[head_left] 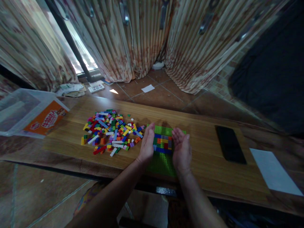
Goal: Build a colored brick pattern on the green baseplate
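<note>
A green baseplate (pixel 163 164) lies on the wooden board, with a block of coloured toy bricks (pixel 163 143) built up on its middle; blue rows edge it, with red, orange, yellow and grey pieces between. My left hand (pixel 147 144) is upright on edge along the left side of the bricks, its fingers straight and pointing away from me. On the opposite side, my right hand (pixel 182 150) faces it palm inward, fingers stretched out. Neither hand grips anything. Whether the palms touch the bricks I cannot tell.
Loose bricks (pixel 112 131) are heaped left of the baseplate on the wooden board (pixel 201 142). A clear plastic box (pixel 14 110) with an orange label stands at far left. To the right lie a black phone (pixel 230 144) and a white paper sheet (pixel 275 171). Curtains (pixel 133 41) hang behind.
</note>
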`<state>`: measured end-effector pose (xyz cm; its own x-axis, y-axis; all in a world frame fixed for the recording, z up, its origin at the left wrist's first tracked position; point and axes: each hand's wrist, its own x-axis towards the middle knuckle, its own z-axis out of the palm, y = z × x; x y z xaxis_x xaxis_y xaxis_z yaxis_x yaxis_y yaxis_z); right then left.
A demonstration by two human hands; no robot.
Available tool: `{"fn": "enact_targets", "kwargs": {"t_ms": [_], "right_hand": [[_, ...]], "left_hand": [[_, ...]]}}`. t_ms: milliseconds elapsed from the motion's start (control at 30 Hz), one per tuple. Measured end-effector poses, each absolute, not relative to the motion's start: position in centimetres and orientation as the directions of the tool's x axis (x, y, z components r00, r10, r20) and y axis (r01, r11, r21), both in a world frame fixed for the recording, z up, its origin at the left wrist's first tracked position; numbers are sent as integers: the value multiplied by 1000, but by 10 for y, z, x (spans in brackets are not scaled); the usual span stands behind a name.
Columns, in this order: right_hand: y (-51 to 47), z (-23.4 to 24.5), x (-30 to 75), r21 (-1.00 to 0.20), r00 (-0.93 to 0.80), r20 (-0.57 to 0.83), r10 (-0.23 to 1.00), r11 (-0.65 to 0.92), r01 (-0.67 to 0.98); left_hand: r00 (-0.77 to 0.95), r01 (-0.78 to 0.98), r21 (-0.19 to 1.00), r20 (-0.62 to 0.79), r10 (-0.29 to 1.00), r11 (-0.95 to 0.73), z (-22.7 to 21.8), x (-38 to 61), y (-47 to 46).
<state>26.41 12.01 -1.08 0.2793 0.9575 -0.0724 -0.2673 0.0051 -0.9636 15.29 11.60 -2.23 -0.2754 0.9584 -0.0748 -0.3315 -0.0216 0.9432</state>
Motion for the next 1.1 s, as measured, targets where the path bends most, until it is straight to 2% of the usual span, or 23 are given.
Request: {"fn": "enact_targets", "kwargs": {"t_ms": [267, 567, 700, 800, 867, 933, 1033, 1100], "right_hand": [[113, -13, 263, -970, 147, -12, 989, 24, -243], [113, -19, 264, -970, 161, -13, 987, 27, -243], [115, -16, 265, -989, 154, -11, 988, 12, -148], [117, -9, 272, -993, 138, 117, 984, 113, 32], [117, -1, 279, -952, 48, 249, 967, 236, 196], [113, 7, 285, -868, -133, 338, 932, 363, 338], [104, 15, 289, -718, -444, 337, 830, 532, 450], [98, 12, 290, -621, -540, 318, 779, 602, 502]], "left_hand": [[-251, -349, 937, -70, 965, -23, -27, 151, 116], [-256, -372, 928, -79, 963, -23, -27, 151, 116], [-242, -357, 934, -68, 968, -24, -23, 149, 116], [-237, -418, 908, -98, 967, -10, -17, 146, 115], [-233, -491, 871, -140, 962, 8, -13, 144, 115], [-234, -551, 834, -176, 956, 18, -8, 141, 115], [-250, -601, 799, -209, 945, 18, -2, 135, 113], [-265, -609, 793, -213, 940, 8, 1, 129, 112]]}}
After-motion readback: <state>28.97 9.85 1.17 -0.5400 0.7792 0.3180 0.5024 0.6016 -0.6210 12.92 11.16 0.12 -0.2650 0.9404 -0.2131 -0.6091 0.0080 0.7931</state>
